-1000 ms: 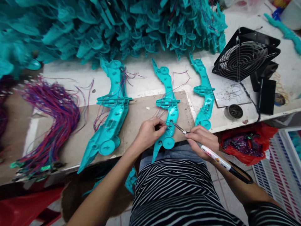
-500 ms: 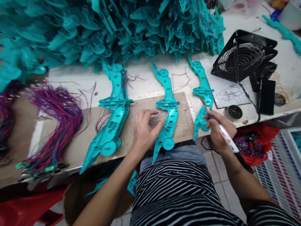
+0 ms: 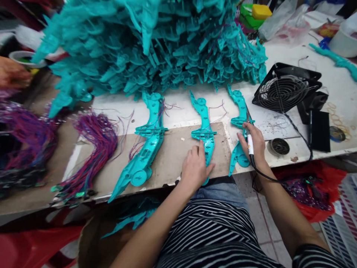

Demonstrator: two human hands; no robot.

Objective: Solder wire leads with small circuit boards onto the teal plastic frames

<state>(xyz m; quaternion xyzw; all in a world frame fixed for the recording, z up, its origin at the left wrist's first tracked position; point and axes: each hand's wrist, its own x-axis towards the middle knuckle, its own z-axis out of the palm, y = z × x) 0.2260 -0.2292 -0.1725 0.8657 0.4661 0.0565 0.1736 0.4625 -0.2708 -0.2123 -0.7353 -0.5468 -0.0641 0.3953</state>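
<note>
Three teal plastic toy shells lie in a row on the bench. My left hand (image 3: 195, 167) rests on the lower end of the middle shell (image 3: 205, 128), fingers curled over it. My right hand (image 3: 255, 143) grips a white-handled soldering iron (image 3: 249, 139), its tip pointing up at the right shell (image 3: 240, 123), with a black cord trailing down from the handle. The left shell (image 3: 145, 149), with red and blue wires, lies untouched on a brown board (image 3: 173, 156).
A big heap of teal shells (image 3: 150, 44) fills the back of the bench. Bundles of red and purple wires (image 3: 95, 149) lie at the left. A black fan (image 3: 284, 89), a small round tin (image 3: 279, 146) and a red bag (image 3: 312, 186) are at the right. Another person's hand (image 3: 11, 72) shows far left.
My right hand moved the soldering iron from the middle shell over to the right shell. My left hand let go of the wires and came down onto the middle shell's lower end. The view tilted up.
</note>
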